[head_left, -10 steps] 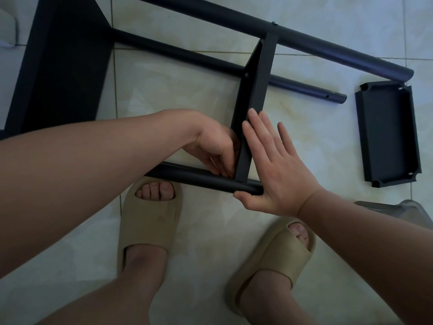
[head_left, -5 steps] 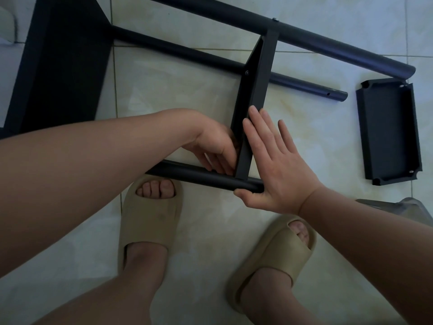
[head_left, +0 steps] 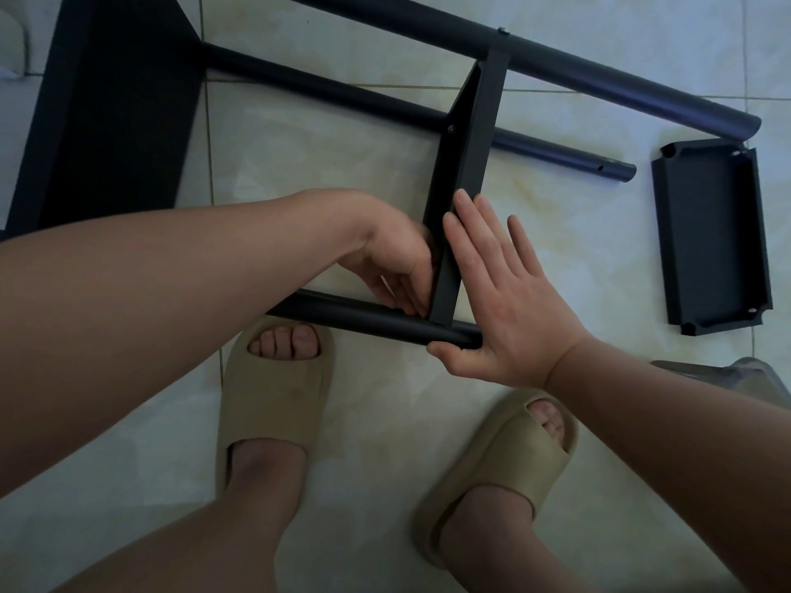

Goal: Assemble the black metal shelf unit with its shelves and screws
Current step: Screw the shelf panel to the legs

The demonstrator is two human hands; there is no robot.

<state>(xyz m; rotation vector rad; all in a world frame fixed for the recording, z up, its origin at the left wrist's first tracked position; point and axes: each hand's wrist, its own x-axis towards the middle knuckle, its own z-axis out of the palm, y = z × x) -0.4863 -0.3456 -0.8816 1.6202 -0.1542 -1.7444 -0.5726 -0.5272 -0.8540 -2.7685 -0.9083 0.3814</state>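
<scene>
Pale tiled floor (head_left: 385, 421), beige left sandal (head_left: 274, 395), beige right sandal (head_left: 501, 457), greyish object at right edge (head_left: 749, 374)

Curled left hand (head_left: 396, 267), fingers pointing down, grip unclear; flat right hand (head_left: 511, 312), fingers straight.

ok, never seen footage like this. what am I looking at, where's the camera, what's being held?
There is no robot here. A single camera is worn on a person's head and looks down at their own arms and feet on a tiled floor.

The shelf unit lies on its side, half built: black poles joined by a shelf panel standing on edge. The right hand lies flat against that panel's outer face, with its thumb by the end of the near pole. The left hand is curled at the panel's inner side, near where it meets that pole. What its fingers hold is hidden.

A loose shelf lies on the floor to the right, not yet fitted. The beige slippers are on the person's feet.
</scene>
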